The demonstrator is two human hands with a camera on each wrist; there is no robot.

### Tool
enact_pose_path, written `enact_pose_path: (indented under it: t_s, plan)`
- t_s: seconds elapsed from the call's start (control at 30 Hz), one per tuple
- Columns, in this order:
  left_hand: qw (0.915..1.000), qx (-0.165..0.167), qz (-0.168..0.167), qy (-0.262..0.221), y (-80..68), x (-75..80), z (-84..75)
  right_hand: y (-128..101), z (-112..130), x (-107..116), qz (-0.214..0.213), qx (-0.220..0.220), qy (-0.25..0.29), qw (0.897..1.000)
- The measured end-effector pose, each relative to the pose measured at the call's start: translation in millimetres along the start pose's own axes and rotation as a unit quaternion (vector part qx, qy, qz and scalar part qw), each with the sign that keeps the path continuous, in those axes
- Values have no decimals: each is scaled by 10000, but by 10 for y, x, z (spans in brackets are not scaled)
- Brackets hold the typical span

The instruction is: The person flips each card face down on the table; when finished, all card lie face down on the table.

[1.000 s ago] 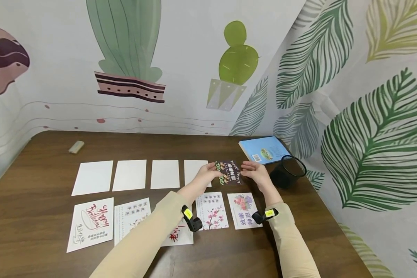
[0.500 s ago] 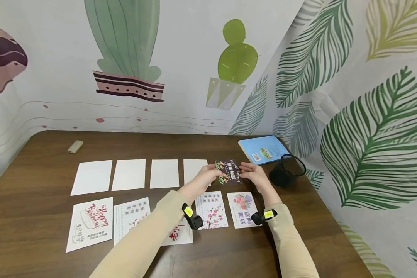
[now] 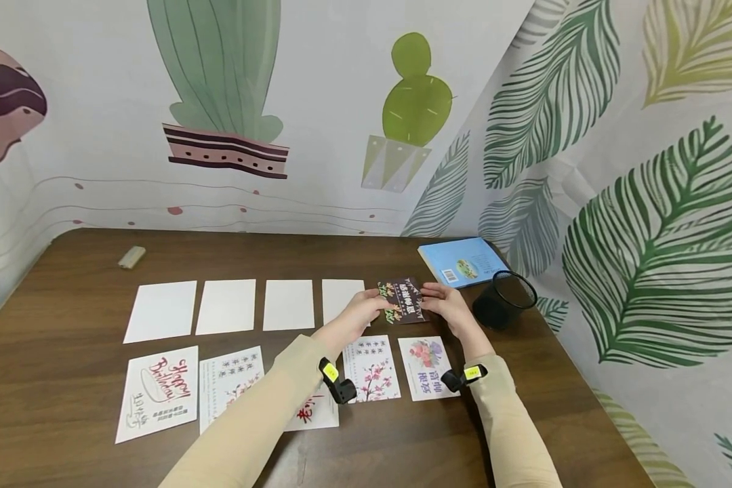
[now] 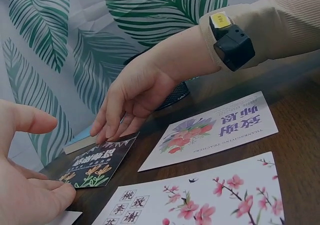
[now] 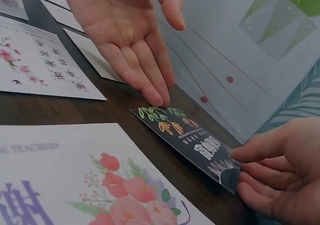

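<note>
Setting dark card [image 3: 402, 300] at row's end: my right hand [image 3: 448, 306] pinches its edge, left hand [image 3: 360, 313] flat-fingered steadying; squaring with white cards [image 3: 289, 304] seems next.

Bright even light, soft shadows, wrist views perhaps slightly blurred

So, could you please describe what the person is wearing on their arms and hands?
Both arms wear long beige ribbed sleeves. The left hand and right hand are bare, with no gloves or rings visible. Each wrist carries a small black camera unit with a yellow label.
</note>
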State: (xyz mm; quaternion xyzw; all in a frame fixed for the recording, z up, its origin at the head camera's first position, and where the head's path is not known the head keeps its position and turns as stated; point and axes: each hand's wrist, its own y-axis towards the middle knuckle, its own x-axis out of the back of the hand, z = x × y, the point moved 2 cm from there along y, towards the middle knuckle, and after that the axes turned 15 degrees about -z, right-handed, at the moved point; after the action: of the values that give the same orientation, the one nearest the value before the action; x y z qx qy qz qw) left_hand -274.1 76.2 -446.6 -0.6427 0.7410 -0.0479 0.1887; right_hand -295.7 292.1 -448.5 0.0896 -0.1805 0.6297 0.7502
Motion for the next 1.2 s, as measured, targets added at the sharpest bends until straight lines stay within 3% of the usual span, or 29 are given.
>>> enact_pose_path:
  t_s: [0.6, 0.97, 1.2]
  plan:
    - [9999, -108, 4, 33, 2, 4, 19, 65, -33, -102, 394, -650, 564, 9955]
    - [9998, 77, -143, 106, -28, 15, 9, 70, -58, -112, 517, -490, 742, 9947]
    - [9988, -228, -280, 341, -33, 39, -33, 69, -30, -101, 462, -279, 768, 9956]
